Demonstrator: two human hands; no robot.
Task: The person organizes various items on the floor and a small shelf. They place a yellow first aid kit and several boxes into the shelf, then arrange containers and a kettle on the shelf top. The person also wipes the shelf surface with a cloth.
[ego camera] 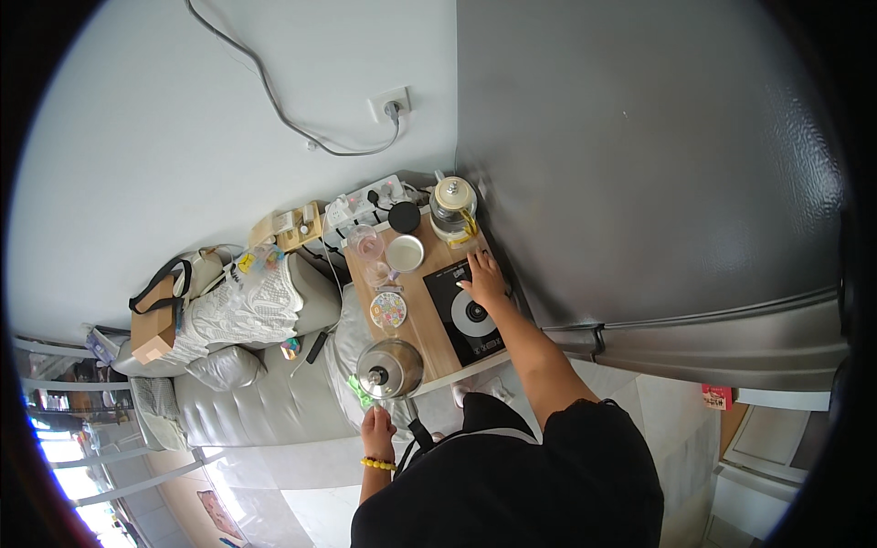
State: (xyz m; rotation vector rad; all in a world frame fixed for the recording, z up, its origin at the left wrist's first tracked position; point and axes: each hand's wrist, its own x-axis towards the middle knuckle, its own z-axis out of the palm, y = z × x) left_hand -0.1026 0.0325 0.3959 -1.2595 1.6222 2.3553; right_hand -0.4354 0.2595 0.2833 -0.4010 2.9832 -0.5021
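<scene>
My left hand (378,433), a yellow bead bracelet at its wrist, is closed at the handle of a glass kettle (409,356) with a domed metal lid (378,378). This kettle is over the near left corner of a small wood-top table (428,342); whether it touches the table I cannot tell. My right hand (485,279) has its fingers spread over the far part of a black induction cooktop (473,351). Just beyond those fingertips stands a glass electric kettle (450,220) with a cream lid and base. A white ring marks the bare cooktop plate.
On the table stand a white-lined mug (405,254), a pinkish glass cup (366,244), a black round lid (404,217) and a patterned round coaster (388,311). A power strip (363,202) runs behind. A grey sofa (253,404) lies left, a tall grey panel (644,171) right.
</scene>
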